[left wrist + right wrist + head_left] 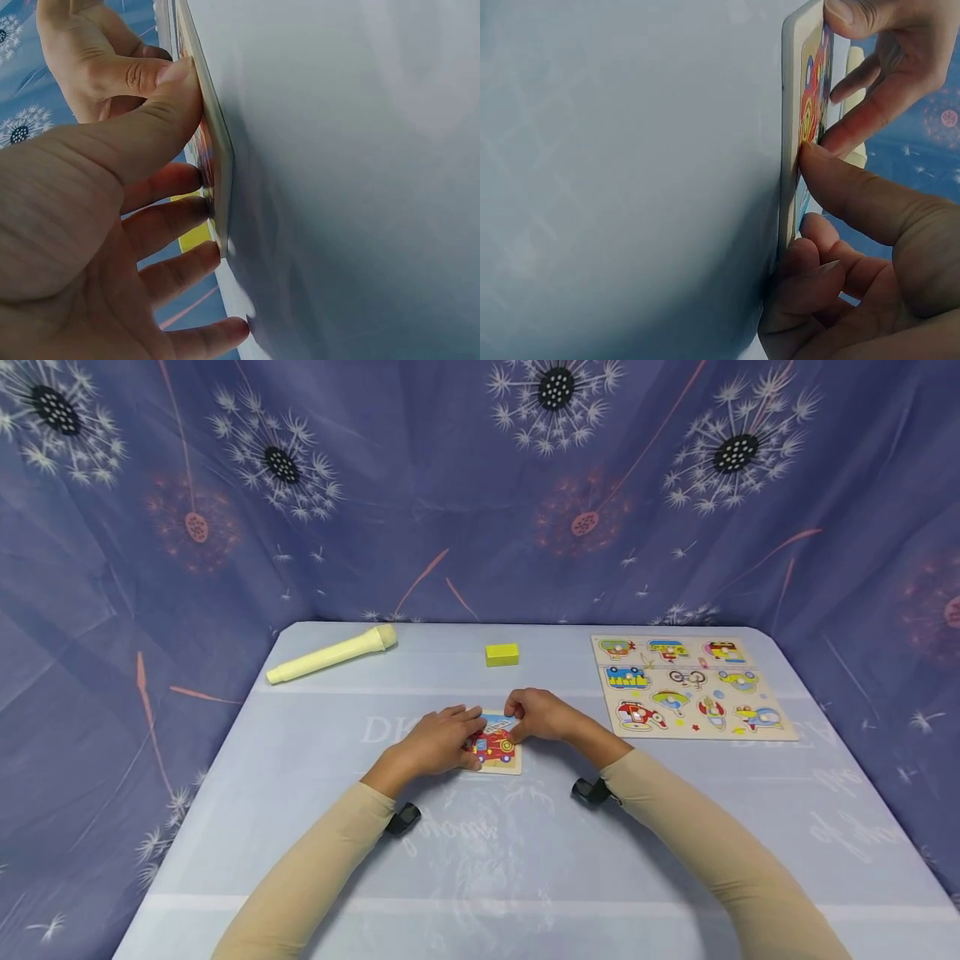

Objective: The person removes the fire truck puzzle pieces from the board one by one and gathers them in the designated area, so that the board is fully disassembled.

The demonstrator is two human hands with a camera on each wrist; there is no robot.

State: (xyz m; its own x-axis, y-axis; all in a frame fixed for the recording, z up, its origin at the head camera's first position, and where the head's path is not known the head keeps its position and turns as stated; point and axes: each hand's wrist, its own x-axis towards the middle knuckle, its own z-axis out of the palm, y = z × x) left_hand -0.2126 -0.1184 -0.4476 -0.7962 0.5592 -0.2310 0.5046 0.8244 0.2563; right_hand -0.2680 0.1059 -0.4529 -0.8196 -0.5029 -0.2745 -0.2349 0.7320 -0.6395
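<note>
A small square wooden puzzle [501, 764] with a red fire truck picture lies flat on the table between both hands. My left hand [442, 741] rests over its left side, thumb and fingertips pressing on the picture. In the left wrist view, the fingers of the left hand [161, 217] are spread and fairly straight. At the top right corner my right hand [546, 714] grips the puzzle. The right wrist view shows the thumb [855, 184] on the picture face of the puzzle [810, 97], with the other fingers curled at its edge.
A yellow block [502, 655] stands behind the puzzle. To the back left lies a pale yellow toy microphone [333, 654]. A large wooden knob puzzle board [693, 689] with vehicle pieces lies at the back right. A patterned blue curtain [450, 485] hangs behind the table.
</note>
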